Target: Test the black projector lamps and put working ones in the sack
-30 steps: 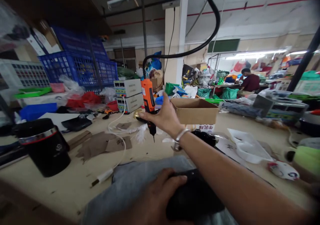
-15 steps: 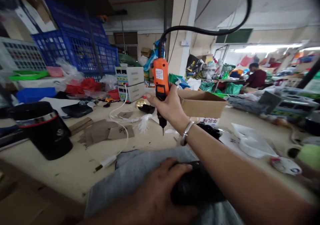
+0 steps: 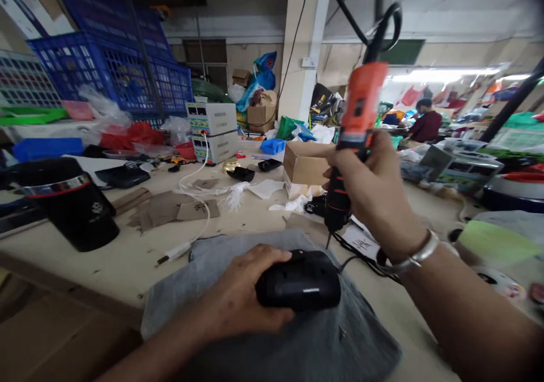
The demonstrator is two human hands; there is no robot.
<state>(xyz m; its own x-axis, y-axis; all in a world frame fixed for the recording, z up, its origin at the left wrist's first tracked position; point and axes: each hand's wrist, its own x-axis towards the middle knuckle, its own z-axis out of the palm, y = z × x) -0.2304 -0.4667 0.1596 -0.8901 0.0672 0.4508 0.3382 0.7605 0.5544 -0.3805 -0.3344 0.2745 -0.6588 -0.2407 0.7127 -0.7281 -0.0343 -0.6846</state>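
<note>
An orange-and-black elec. screwdriver (image 3: 356, 110) is gripped in the R hand (image 3: 376, 192), fingers closed round its lower body, w/ a black power cord (image 3: 385, 22) rising from its top end. Its long axis is held near-vertical, top leaning slightly right, and the bit tip (image 3: 327, 242) is pointed down. The tip is held in the air, up and right of a black plastic casing (image 3: 297, 280), w/ a small gap btwn them. The casing is held on a grey cloth (image 3: 272, 348) by the L hand (image 3: 242, 291), fingers closed over its left end, so it is touched by the L hand only. No object is seen btwn tip and casing.

Thin black cables (image 3: 361, 263) are laid on the bench (image 3: 106, 263) just right of the casing, below the R wrist. Behind the driver, a cardboard box (image 3: 304, 164) is seen. Further left are a white cable (image 3: 199, 200), a black tumbler (image 3: 63, 206), and two white bench power supplies (image 3: 211, 132). A co-worker (image 3: 425, 124) is seen at a far table.
</note>
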